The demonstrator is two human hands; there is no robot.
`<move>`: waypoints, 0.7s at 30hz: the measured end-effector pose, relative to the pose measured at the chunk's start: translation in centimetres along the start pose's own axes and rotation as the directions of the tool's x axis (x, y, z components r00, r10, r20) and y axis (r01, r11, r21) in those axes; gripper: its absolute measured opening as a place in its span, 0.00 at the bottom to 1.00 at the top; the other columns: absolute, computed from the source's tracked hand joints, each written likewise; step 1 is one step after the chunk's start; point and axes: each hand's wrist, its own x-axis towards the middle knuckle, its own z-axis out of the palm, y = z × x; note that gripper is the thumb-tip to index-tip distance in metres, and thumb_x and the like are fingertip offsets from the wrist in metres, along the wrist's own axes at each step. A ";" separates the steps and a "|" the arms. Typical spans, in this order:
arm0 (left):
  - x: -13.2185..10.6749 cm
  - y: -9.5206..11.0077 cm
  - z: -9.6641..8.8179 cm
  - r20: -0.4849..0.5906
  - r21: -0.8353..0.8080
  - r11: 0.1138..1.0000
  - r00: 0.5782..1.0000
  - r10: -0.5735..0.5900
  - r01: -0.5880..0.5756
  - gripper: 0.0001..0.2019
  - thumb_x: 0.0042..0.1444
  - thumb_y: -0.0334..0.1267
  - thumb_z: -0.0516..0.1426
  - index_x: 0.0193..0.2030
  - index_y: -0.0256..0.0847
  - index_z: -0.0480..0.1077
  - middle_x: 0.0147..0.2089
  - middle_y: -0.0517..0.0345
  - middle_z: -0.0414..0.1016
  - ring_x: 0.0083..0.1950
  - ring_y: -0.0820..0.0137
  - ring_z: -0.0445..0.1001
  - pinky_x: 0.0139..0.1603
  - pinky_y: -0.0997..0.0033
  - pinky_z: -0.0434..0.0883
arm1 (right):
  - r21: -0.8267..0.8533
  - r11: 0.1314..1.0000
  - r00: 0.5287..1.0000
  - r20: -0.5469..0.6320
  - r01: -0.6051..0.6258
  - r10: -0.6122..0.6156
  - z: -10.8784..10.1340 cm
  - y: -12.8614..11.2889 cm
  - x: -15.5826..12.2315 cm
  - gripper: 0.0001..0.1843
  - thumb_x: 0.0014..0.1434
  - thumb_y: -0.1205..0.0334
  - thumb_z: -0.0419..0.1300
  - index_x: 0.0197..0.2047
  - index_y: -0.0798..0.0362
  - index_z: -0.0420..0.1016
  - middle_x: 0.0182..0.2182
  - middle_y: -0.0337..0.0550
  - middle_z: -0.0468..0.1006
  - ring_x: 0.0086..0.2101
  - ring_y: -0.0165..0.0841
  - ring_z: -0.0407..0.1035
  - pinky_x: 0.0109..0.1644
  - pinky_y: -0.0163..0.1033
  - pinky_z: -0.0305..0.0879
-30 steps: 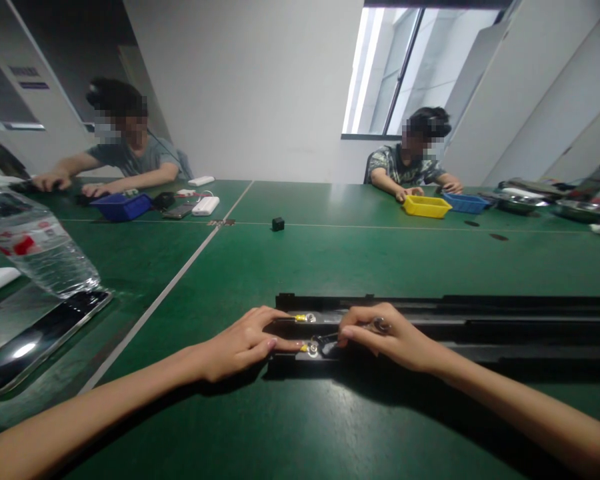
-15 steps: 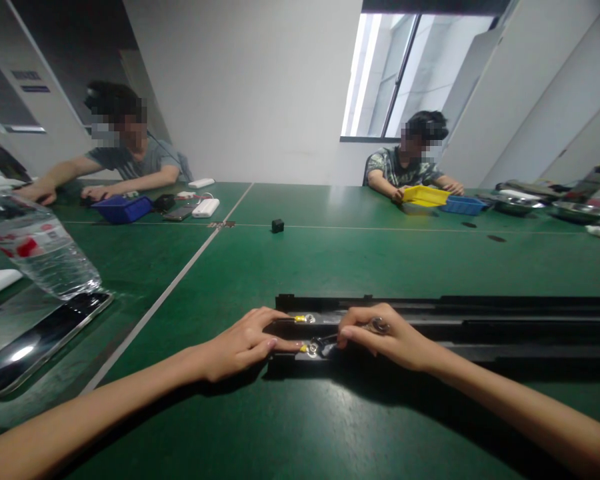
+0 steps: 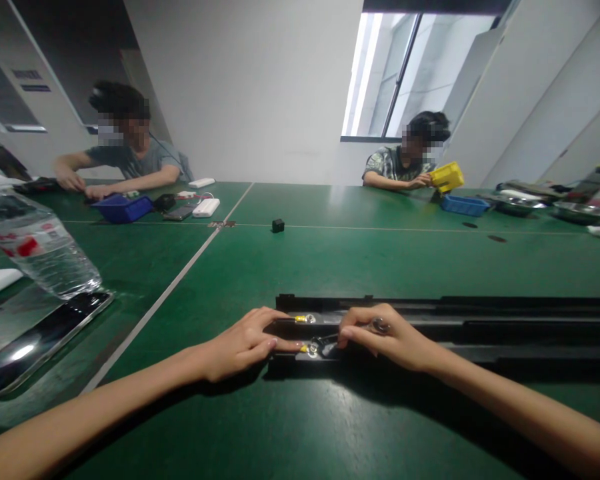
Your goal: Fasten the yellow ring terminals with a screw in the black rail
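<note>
A long black rail (image 3: 480,327) lies across the green table (image 3: 330,267) in front of me. My left hand (image 3: 240,343) rests at the rail's left end, fingers stretched out and pressing near small yellow-tipped terminals (image 3: 305,319). My right hand (image 3: 385,337) lies on the rail just to the right, fingers pinched on a thin wire with a ring terminal (image 3: 316,345). A silver round fitting (image 3: 380,325) shows by its knuckles.
A water bottle (image 3: 35,243) and a phone (image 3: 35,340) lie at my left. A small black cube (image 3: 278,225) sits mid-table. One person sits far left by a blue bin (image 3: 123,207); another far right lifts a yellow bin (image 3: 446,177) above a blue bin (image 3: 464,204).
My hands have stayed in place on the rail. The person at the far right has lifted the yellow bin off the table and tilted it.
</note>
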 end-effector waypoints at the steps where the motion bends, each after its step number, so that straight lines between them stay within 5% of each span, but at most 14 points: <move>1: 0.0 0.1 0.0 0.004 0.000 1.000 1.000 -0.005 0.005 0.30 0.71 0.54 0.32 0.61 0.54 0.69 0.63 0.49 0.62 0.60 0.55 0.62 0.62 0.50 0.56 | 0.000 1.000 1.000 -0.001 -0.002 0.002 0.0 0.0 0.0 0.20 0.65 0.50 0.56 0.34 0.59 0.78 0.27 0.43 0.77 0.23 0.25 0.65 0.25 0.28 0.60; 21: -0.1 0.1 0.0 0.021 -0.003 0.999 0.999 -0.033 0.033 0.29 0.71 0.54 0.32 0.61 0.54 0.69 0.64 0.49 0.60 0.61 0.54 0.60 0.62 0.49 0.56 | -0.002 1.000 1.000 -0.011 -0.007 0.007 0.1 -0.1 0.1 0.21 0.66 0.50 0.55 0.33 0.58 0.77 0.27 0.41 0.76 0.22 0.24 0.64 0.25 0.29 0.59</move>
